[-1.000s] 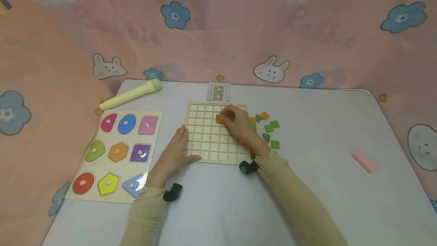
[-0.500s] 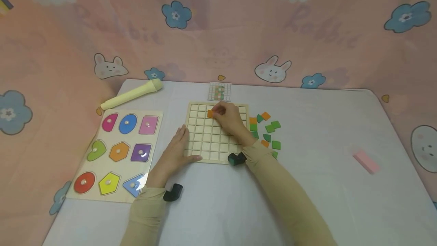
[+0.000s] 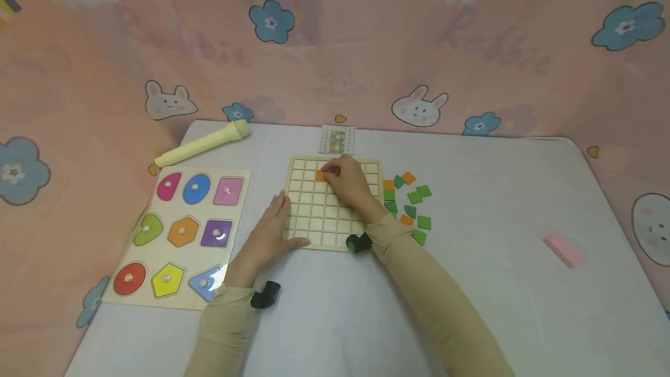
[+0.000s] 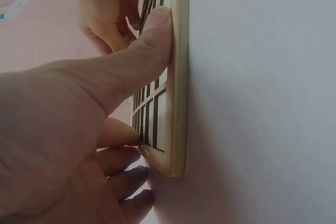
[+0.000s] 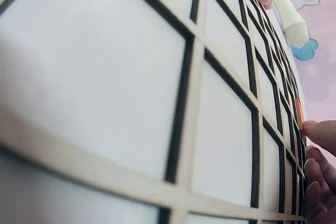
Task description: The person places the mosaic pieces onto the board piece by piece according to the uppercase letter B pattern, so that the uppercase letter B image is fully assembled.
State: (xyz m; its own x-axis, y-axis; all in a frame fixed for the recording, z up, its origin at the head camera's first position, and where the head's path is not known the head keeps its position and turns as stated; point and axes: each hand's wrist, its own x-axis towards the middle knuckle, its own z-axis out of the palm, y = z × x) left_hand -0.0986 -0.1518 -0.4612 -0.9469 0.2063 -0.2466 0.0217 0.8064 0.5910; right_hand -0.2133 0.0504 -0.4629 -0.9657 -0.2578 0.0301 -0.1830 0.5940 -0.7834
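Observation:
A wooden grid board lies on the table. The left hand steadies it: the thumb rests on its near rim and the other fingers lie along its left edge. Over the far part of the grid, the right hand pinches an orange square tile between thumb and fingers, low at a cell in the second row. That tile shows edge-on in the right wrist view, at the fingertips. Behind the board lies a small card printed with a coloured grid pattern.
Loose green tiles and orange tiles lie scattered right of the board. A shape puzzle board with knobbed pieces is at left, below a pale yellow microphone-shaped stick. A pink block lies far right.
The right hand has moved left and slightly away across the grid with the orange tile, coming down at a cell. The left hand stays at the board's near left corner.

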